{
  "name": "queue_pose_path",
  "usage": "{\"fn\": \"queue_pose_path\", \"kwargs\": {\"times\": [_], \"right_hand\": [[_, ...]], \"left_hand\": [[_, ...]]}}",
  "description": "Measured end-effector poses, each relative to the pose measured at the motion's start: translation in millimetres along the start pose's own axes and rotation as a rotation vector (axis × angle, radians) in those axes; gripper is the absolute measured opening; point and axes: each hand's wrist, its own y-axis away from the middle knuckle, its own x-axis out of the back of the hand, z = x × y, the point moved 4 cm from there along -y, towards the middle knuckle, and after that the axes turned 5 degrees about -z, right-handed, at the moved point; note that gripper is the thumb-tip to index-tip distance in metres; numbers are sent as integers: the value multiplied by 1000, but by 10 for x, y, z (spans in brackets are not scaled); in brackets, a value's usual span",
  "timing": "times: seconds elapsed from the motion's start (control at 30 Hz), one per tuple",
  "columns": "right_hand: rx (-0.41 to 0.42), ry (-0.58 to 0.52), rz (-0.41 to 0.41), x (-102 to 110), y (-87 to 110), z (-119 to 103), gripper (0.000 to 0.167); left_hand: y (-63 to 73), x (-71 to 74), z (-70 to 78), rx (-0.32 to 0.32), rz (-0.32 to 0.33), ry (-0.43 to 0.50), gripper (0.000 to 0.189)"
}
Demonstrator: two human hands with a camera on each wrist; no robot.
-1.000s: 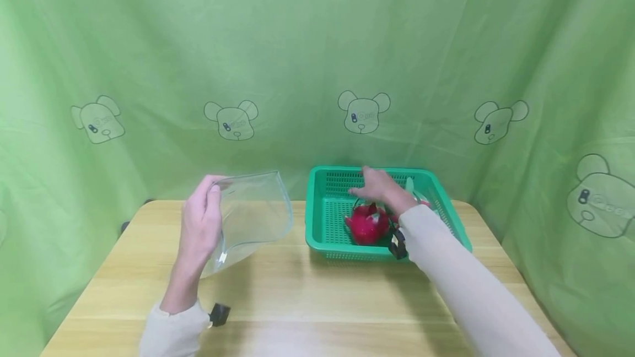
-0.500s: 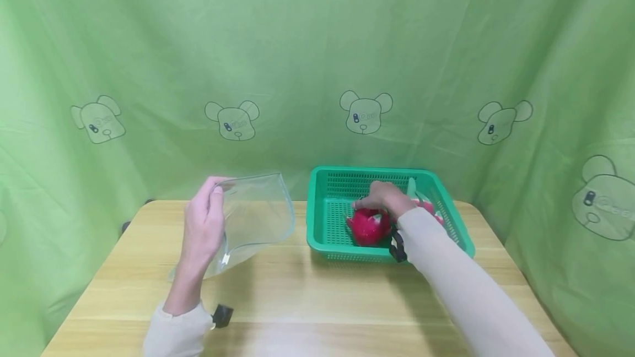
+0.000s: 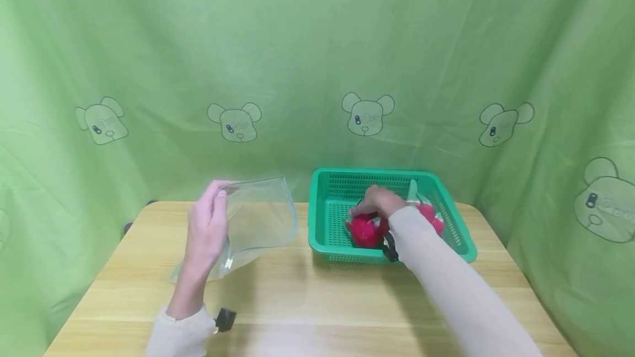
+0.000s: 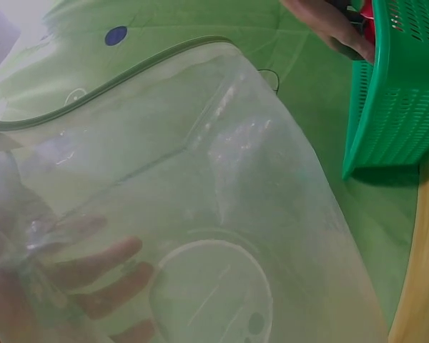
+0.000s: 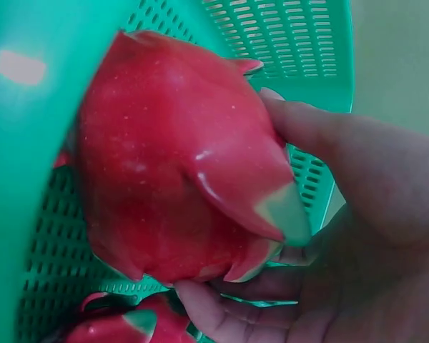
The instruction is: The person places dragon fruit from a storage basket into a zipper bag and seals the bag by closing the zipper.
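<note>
My left hand (image 3: pixel 205 230) grips the near side of a clear plastic zip bag (image 3: pixel 260 216) by its rim, and the bag's mouth gapes to the right. Through the film in the left wrist view, blurred fingers (image 4: pixel 104 282) show behind the bag. Inside the green basket (image 3: pixel 313 222), my right hand (image 3: pixel 381 201) grasps a red dragon fruit (image 3: pixel 364 234). Seen from the right wrist, the thumb lies on one side of this dragon fruit (image 5: pixel 171 157) and the fingers curl at its lower side. Its scales have green tips.
More red fruit (image 3: pixel 430 215) with green tips lies in the basket's right part, partly behind the right arm. The wooden table (image 3: pixel 307 302) carries the basket at its back right. A green curtain (image 3: pixel 297 59) hangs behind and at both sides.
My right hand has lowered from above the basket's back part onto the dragon fruit, its fingers closing round it. The left hand with the bag has shifted slightly right in the view.
</note>
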Motion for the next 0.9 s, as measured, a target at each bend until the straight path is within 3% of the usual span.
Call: {"fn": "queue_pose_path", "kwargs": {"times": [0.43, 0.9], "right_hand": [[18, 24, -116, -99, -76, -14, 55], [44, -7, -148, -157, -98, -28, 48]], "left_hand": [[14, -3, -14, -5, -3, 11, 34], [42, -29, -39, -8, -11, 15, 35]]}}
